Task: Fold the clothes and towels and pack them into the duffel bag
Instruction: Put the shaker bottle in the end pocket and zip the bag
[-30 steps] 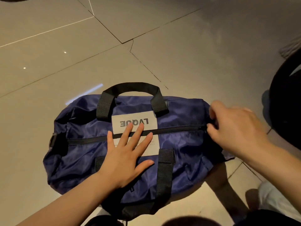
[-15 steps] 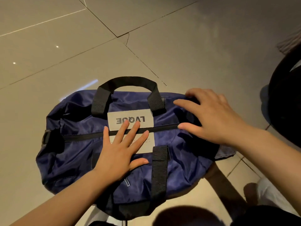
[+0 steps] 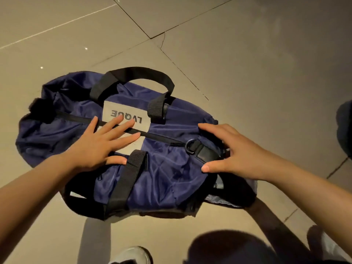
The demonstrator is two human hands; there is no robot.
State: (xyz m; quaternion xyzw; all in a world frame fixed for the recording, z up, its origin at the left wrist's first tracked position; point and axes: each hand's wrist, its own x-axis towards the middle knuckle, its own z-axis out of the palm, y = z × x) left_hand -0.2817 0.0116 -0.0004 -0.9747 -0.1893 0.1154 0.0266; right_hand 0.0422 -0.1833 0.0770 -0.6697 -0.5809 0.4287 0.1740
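A navy duffel bag point(image 3: 163, 168) with black handles lies on the tiled floor, its black zipper closed along the top and a grey label reading LVQUE on it. My left hand point(image 3: 99, 143) lies flat with spread fingers on the label and zipper near the bag's middle. My right hand point(image 3: 234, 149) presses with straight spread fingers on the bag's right end, beside a black strap with a metal D-ring point(image 3: 190, 146). No clothes or towels are visible.
Beige floor tiles point(image 3: 247, 63) surround the bag. A dark round object point(image 3: 344, 128) sits at the right edge. A white shoe point(image 3: 131, 254) shows at the bottom, with dark shadow beside it.
My right hand left the zipper's end and came to lie flat on the bag's right end. The bag has turned slightly and the D-ring strap now shows. My left hand stayed put.
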